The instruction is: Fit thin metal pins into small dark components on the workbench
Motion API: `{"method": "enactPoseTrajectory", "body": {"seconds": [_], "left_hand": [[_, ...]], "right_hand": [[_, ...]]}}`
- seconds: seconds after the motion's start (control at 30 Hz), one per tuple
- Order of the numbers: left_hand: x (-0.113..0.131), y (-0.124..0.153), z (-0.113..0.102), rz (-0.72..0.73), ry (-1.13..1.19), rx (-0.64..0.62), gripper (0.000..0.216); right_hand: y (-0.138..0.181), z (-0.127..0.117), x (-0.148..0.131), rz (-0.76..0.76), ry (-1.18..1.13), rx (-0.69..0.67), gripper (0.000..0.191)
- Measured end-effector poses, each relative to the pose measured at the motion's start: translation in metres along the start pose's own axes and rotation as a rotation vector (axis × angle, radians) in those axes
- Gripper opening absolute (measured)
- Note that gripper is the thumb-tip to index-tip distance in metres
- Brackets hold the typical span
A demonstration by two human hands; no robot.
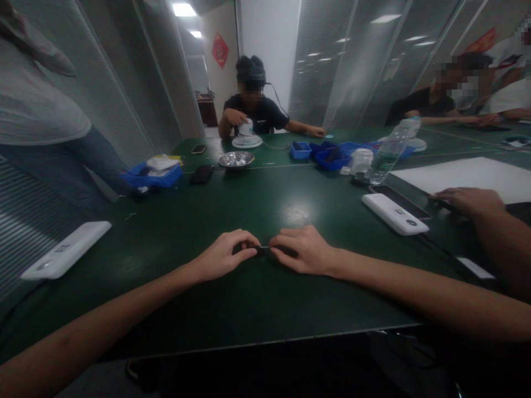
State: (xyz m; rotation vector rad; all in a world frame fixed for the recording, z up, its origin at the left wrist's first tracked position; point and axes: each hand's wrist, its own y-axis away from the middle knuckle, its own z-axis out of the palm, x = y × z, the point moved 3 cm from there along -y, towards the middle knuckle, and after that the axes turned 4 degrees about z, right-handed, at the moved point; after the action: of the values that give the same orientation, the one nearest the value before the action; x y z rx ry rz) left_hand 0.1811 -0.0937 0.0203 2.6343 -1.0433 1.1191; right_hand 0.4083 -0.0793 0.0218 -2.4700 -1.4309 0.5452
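Just above the green tabletop [232, 309], my two hands meet almost fingertip to fingertip. A small thin piece [264, 247] spans the narrow gap between them, dark towards the left with a pale, shiny line towards the right. Thumb and fingers of my left hand [226, 254] pinch its left end. My right hand [306, 250] is closed at the other end, its fingertips pointing left. Most of the piece is covered by fingers, and it is too small to tell its kind.
White power banks [68, 250] [395, 214] with cables lie at both sides. Farther back are a metal bowl [236, 160], a dark phone [202, 174], blue trays [332, 157] and a plastic bottle [388, 155]. Another person's hand [470, 202] rests at right; someone sits opposite by a white fan [246, 142].
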Motion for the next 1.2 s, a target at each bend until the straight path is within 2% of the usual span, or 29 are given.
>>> {"method": "enactPoseTrajectory", "body": {"seconds": [0.1,0.2,0.43,0.53,0.63,0.8,0.9,0.97,1.07,1.2], "left_hand": [[-0.001,-0.001,0.005,0.033,0.008,-0.043,0.023],[-0.002,-0.001,0.008,0.035,0.013,-0.038,0.023],[0.000,0.000,0.002,0.013,-0.008,0.010,0.042],[0.000,0.001,0.000,0.036,-0.061,0.030,0.033],[0.002,0.003,0.001,0.132,-0.118,0.027,0.019],[-0.001,0.001,-0.003,0.231,-0.226,-0.035,0.024],[-0.022,-0.002,-0.023,0.192,-0.308,-0.020,0.026],[-0.048,0.000,-0.048,0.120,-0.347,0.023,0.028],[-0.101,0.014,-0.098,-0.044,-0.424,0.171,0.035],[-0.170,0.057,-0.165,-0.318,-0.614,0.270,0.043]], "right_hand": [[0.000,0.001,-0.004,-0.049,0.029,-0.033,0.030],[0.000,0.002,-0.005,-0.035,0.044,-0.042,0.031],[-0.003,0.003,0.005,0.184,0.076,-0.054,0.028],[-0.005,0.002,0.008,0.284,0.090,-0.073,0.026],[-0.005,0.001,0.011,0.362,0.086,-0.063,0.025],[-0.004,0.000,0.013,0.400,0.065,-0.055,0.024],[-0.004,-0.001,0.014,0.396,0.059,-0.062,0.025],[-0.004,-0.002,0.014,0.398,0.056,-0.064,0.026],[-0.004,-0.002,0.013,0.398,0.044,-0.071,0.026],[-0.003,-0.002,0.013,0.386,0.028,-0.066,0.028]]}}
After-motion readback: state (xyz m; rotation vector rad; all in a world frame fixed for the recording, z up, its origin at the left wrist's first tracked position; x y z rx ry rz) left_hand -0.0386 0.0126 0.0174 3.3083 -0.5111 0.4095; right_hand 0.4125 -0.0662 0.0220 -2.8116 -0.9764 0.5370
